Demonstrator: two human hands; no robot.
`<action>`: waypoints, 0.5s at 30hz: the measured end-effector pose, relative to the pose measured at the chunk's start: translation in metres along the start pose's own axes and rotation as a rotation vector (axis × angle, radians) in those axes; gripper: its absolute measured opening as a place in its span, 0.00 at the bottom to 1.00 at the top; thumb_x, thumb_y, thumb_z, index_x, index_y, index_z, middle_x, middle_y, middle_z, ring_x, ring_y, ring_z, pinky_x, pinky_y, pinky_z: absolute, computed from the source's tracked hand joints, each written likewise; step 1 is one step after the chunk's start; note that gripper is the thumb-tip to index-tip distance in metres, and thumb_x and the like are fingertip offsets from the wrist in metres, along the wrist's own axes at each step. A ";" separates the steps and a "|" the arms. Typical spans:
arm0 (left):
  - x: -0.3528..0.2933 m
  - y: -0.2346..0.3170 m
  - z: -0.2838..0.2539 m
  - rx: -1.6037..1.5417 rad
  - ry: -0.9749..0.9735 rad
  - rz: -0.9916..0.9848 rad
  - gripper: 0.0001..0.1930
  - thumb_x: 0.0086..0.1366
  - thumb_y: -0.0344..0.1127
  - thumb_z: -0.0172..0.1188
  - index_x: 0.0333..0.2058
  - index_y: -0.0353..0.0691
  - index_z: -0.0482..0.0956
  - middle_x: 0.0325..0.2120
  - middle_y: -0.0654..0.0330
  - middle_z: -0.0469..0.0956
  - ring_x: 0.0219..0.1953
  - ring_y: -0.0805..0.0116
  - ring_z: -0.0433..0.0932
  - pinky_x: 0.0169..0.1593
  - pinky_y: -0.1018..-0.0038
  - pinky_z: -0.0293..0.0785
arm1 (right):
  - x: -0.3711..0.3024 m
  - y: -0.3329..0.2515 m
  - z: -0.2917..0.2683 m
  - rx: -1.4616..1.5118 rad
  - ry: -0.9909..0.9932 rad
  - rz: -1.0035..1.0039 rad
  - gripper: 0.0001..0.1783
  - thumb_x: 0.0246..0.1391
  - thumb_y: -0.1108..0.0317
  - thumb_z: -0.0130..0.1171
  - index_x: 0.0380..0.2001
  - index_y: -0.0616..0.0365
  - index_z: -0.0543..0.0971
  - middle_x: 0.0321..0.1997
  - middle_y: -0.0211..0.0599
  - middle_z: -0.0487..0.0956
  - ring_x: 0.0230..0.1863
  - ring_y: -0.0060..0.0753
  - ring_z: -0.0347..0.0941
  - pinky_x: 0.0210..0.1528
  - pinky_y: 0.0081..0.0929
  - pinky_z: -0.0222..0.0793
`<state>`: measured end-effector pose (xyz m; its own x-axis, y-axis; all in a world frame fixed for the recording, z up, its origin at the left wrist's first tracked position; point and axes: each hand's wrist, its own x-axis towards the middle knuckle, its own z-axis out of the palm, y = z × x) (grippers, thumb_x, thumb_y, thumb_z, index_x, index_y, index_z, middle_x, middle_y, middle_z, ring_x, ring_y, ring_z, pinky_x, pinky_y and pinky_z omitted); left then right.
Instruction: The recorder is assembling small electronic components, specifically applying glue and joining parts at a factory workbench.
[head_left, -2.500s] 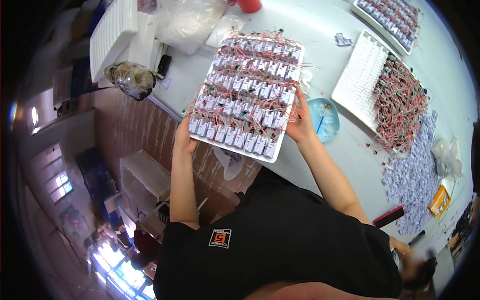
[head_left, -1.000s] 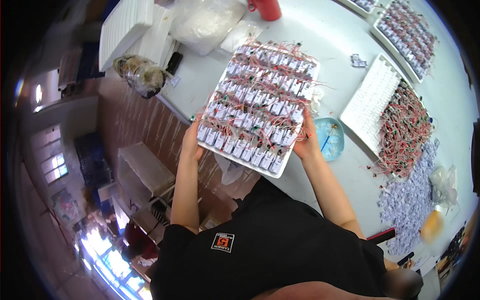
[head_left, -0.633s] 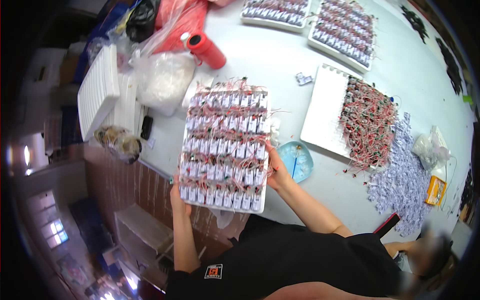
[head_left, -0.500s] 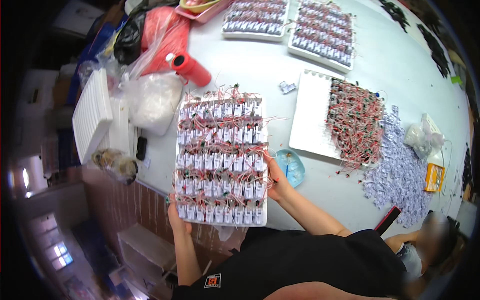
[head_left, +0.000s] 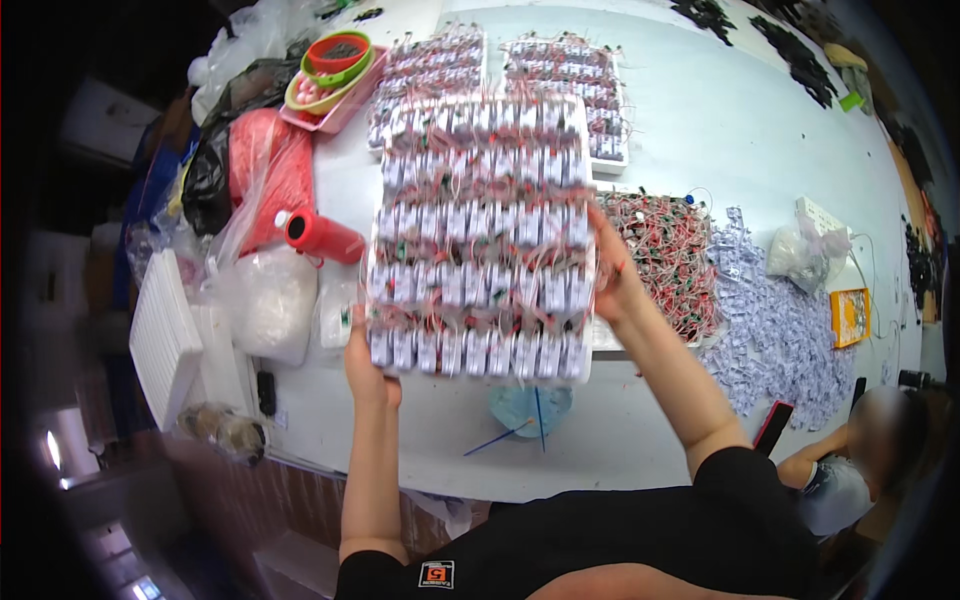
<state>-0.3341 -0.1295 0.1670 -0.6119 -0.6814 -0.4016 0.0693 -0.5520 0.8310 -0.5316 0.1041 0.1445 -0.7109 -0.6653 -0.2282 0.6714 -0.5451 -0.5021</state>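
Both my hands hold up a white foam tray (head_left: 586,366), which carries several rows of small white plastic units (head_left: 480,228) with red and white wires. My left hand (head_left: 374,368) is closed on its lower left edge. Around its right edge, my right hand (head_left: 617,278) is wrapped. Part of the fingers of each hand is hidden by the tray. Past its far edge stand two similar filled trays, a left one (head_left: 440,62) and a right one (head_left: 614,164), both partly covered by the raised tray.
On the right lie a heap of wired parts (head_left: 665,262) and a pile of loose white pieces (head_left: 780,335). A red bottle (head_left: 325,238), plastic bags (head_left: 268,305) and stacked foam trays (head_left: 165,335) sit left. Nearer stands a blue dish (head_left: 530,408). Another person (head_left: 835,490) is at lower right.
The held tray has moved farther over the table, toward the two filled trays, and now overlaps them in view. Both arms have stretched forward with it. My view has shifted too.
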 end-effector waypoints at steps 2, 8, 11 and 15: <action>0.036 0.006 0.033 -0.003 -0.061 0.055 0.26 0.72 0.48 0.50 0.58 0.33 0.69 0.53 0.58 0.75 0.53 0.67 0.76 0.55 0.69 0.71 | 0.040 -0.033 0.010 -0.009 0.104 0.014 0.28 0.69 0.52 0.40 0.67 0.52 0.61 0.63 0.36 0.72 0.62 0.36 0.70 0.63 0.40 0.67; 0.171 -0.013 0.146 -0.045 -0.233 0.137 0.22 0.70 0.47 0.55 0.50 0.32 0.74 0.43 0.59 0.80 0.40 0.69 0.80 0.44 0.72 0.76 | 0.159 -0.123 -0.029 -0.050 0.112 -0.183 0.28 0.66 0.48 0.46 0.55 0.61 0.73 0.53 0.45 0.79 0.54 0.41 0.76 0.55 0.43 0.74; 0.220 -0.044 0.195 -0.088 -0.234 0.102 0.21 0.69 0.48 0.57 0.47 0.33 0.76 0.39 0.59 0.80 0.37 0.71 0.80 0.39 0.75 0.75 | 0.215 -0.174 -0.089 -0.131 0.114 -0.240 0.28 0.66 0.47 0.44 0.48 0.64 0.77 0.47 0.47 0.82 0.50 0.40 0.78 0.53 0.42 0.74; 0.260 -0.068 0.219 -0.044 -0.198 0.050 0.19 0.69 0.47 0.57 0.43 0.35 0.79 0.35 0.62 0.81 0.33 0.72 0.79 0.34 0.75 0.74 | 0.251 -0.189 -0.112 -0.122 0.212 -0.291 0.24 0.65 0.47 0.45 0.32 0.56 0.79 0.33 0.38 0.82 0.34 0.37 0.79 0.45 0.41 0.75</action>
<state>-0.6706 -0.1639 0.0909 -0.7493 -0.6031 -0.2736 0.1349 -0.5435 0.8285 -0.8601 0.0973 0.0890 -0.9043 -0.3642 -0.2229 0.4143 -0.6224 -0.6641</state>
